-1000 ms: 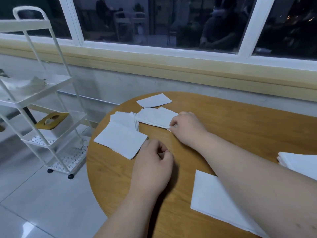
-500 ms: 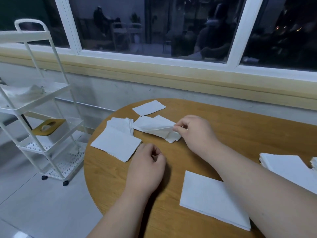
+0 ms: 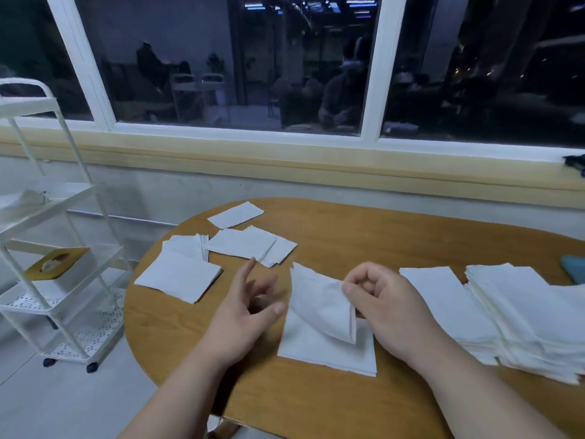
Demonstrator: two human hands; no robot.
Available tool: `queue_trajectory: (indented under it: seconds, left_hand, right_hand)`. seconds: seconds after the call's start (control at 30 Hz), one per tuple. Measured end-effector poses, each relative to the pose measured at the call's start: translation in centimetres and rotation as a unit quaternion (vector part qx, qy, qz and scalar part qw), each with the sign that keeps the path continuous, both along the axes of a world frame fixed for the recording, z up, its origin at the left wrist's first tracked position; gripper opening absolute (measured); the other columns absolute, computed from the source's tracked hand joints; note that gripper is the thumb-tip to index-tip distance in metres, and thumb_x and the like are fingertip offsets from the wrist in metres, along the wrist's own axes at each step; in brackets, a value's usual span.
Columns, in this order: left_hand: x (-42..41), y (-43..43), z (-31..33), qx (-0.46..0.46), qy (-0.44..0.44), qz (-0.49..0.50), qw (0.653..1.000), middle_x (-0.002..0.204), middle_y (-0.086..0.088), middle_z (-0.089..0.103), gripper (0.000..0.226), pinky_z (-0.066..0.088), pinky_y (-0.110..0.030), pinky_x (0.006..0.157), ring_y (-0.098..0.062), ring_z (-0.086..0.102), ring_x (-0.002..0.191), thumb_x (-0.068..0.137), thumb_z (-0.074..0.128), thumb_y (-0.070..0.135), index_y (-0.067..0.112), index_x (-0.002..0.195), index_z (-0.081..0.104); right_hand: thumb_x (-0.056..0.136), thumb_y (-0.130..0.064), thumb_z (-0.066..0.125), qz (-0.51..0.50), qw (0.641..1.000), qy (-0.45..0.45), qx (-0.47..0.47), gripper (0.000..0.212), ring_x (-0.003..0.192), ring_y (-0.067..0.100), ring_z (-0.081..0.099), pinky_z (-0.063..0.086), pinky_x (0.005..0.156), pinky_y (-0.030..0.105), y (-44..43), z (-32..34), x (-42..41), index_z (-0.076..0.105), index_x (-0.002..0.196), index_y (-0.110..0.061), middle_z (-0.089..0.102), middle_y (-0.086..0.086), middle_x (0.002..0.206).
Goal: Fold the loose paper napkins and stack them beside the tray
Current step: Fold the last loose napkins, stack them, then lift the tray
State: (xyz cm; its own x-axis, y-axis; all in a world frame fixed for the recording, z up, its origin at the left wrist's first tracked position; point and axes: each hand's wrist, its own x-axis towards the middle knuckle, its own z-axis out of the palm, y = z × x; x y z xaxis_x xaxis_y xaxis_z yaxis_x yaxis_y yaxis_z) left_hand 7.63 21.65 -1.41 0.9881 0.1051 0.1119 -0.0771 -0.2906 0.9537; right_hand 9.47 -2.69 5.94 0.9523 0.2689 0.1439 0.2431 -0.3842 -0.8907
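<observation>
Thin white paper, that napkin (image 3: 319, 299): it droops from the right hand (image 3: 380, 305), whose grip pinches its right edge and lifts it over another sheet (image 3: 326, 356) lying flat at the near middle of the wooden bench (image 3: 348, 242). The left hand (image 3: 250, 308) hovers beside it, grip wide, holding nothing. I'd judge the paper almost weightless, floppy and easily torn. It is best pinched at two corners, then creased flat.

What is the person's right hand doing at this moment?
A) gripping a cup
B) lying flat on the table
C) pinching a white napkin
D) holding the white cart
C: the right hand pinches a napkin by its edge, above a flat napkin.
</observation>
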Motion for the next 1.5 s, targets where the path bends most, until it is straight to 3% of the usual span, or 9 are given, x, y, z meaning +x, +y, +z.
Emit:
queue_trajectory:
  seconds: [0.17,0.47,0.67,0.9,1.0,1.2,1.27,1.4,1.5]
  left_hand:
    - [-1.3,-1.7,0.2,-0.008,-0.001,-0.053,0.999,0.124,0.007,0.069,0.089,0.04,-0.035,0.112,-0.006,0.06,0.121,0.069,0.075,0.053,0.04,0.146,0.033]
    - [-2.4,-1.9,0.8,-0.048,0.031,-0.105,0.993,0.146,0.013,0.053,0.095,0.038,-0.037,0.114,-0.003,0.049,0.134,0.07,0.073,0.061,0.044,0.151,0.027]
    - [-2.4,-1.6,0.7,-0.139,0.022,-0.123,0.982,0.115,-0.029,0.067,0.087,0.049,-0.031,0.098,-0.033,0.064,0.112,0.075,0.072,0.034,0.021,0.151,0.031]
    - [-1.8,-1.1,0.0,-0.237,0.017,-0.075,0.969,0.111,-0.029,0.067,0.08,0.057,-0.036,0.087,-0.033,0.068,0.103,0.067,0.082,0.017,0.02,0.141,0.05]
    - [-1.6,-1.5,0.0,-0.19,0.017,-0.031,0.981,0.102,-0.013,0.073,0.059,0.056,-0.031,0.081,-0.024,0.069,0.095,0.073,0.077,0.015,0.019,0.13,0.063]
    - [-1.7,-1.9,0.4,-0.133,0.023,-0.049,0.99,0.09,-0.018,0.063,0.068,0.053,-0.038,0.084,-0.031,0.064,0.087,0.081,0.077,0.016,0.034,0.141,0.051]
    - [-2.0,-2.1,0.8,-0.095,0.029,-0.061,0.993,0.097,-0.02,0.064,0.073,0.053,-0.041,0.09,-0.033,0.064,0.093,0.083,0.078,0.016,0.044,0.142,0.046]
    - [-2.1,-2.5,1.0,0.047,0.008,-0.039,0.998,0.078,0.007,0.058,0.066,0.045,-0.014,0.068,-0.001,0.054,0.069,0.089,0.074,0.018,0.055,0.135,0.046]
    - [-2.2,-2.9,0.9,0.078,0.006,-0.028,0.997,0.074,0.016,0.056,0.048,0.041,-0.008,0.065,0.003,0.053,0.065,0.092,0.07,0.02,0.049,0.128,0.057]
  right_hand:
    - [0.09,-0.031,0.062,0.034,0.997,0.042,0.051,0.011,0.069,0.033,0.055,0.048,0.073,0.052,-1.4,-0.6,-1.6,0.064,0.082,-0.024,0.065,0.021,0.081]
    - [0.085,-0.013,0.055,0.183,0.958,0.099,0.196,0.008,0.073,0.018,0.062,0.055,0.069,0.03,-1.6,0.7,-2.4,0.057,0.077,-0.01,0.061,0.011,0.078]
    - [0.081,-0.014,0.049,0.161,0.949,0.127,0.239,0.013,0.061,0.016,0.042,0.038,0.054,0.023,-0.9,0.0,-1.7,0.052,0.069,-0.016,0.045,0.011,0.074]
    - [0.097,-0.031,0.058,0.045,0.968,0.139,0.201,0.015,0.067,0.016,0.056,0.043,0.061,0.027,-0.3,-1.5,-1.6,0.062,0.086,-0.021,0.06,0.002,0.073]
    - [0.087,-0.037,0.074,0.022,0.984,0.139,0.11,0.036,0.088,0.019,0.071,0.056,0.08,0.04,-0.2,-2.7,-1.9,0.057,0.118,-0.042,0.073,-0.004,0.097]
    - [0.093,-0.022,0.065,-0.079,0.996,0.009,-0.047,0.039,0.074,0.001,0.059,0.042,0.062,0.009,-0.2,-3.7,-2.3,0.053,0.122,-0.045,0.054,-0.034,0.115]
    - [0.094,-0.022,0.064,-0.091,0.995,0.006,-0.049,0.035,0.078,0.002,0.06,0.042,0.063,0.01,-0.3,-4.1,-2.1,0.055,0.121,-0.043,0.057,-0.032,0.11]
    - [0.094,-0.025,0.063,-0.12,0.99,0.013,-0.072,0.034,0.086,0.016,0.065,0.05,0.072,0.024,-0.4,-4.3,-1.6,0.055,0.124,-0.04,0.06,-0.027,0.1]
    - [0.094,-0.028,0.061,-0.142,0.983,0.001,-0.115,0.034,0.064,0.012,0.061,0.048,0.06,0.025,-0.5,-4.6,-1.2,0.053,0.124,-0.042,0.065,-0.016,0.087]
